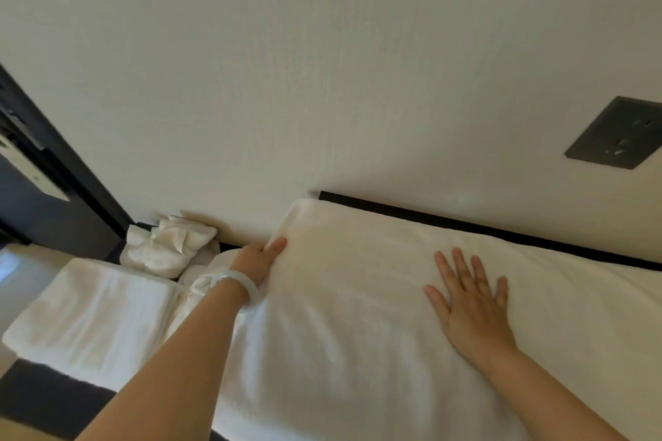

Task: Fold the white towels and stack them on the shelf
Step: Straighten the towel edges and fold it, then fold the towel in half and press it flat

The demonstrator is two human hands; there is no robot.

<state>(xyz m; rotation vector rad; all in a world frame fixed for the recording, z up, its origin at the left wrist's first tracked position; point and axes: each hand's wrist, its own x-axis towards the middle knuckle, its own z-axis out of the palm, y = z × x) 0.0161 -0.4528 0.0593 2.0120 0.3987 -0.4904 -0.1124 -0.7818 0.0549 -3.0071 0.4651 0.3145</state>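
- White terry cloth fills the middle of the view: a large white towel (358, 315) is spread flat on the counter (465, 224), its far edge close to the wall (322, 64).
- Markings on the dark socket plate (618, 132) on the wall are too blurred to be read.
- The towel's left edge is gripped by the left hand (259, 260), with the thumb laid on top and the fingers tucked beneath; a pale bangle (236, 283) is worn on that wrist.
- The right hand (473, 304) is laid palm down on the towel's middle, fingers straight and spread, with nothing grasped.
- A folded towel (93, 311) is set on the counter to the left, just beside the spread one.
- Crumpled towels (168, 243) are heaped behind it against the wall.
- A dark door frame (71, 161) is seen at the left edge.
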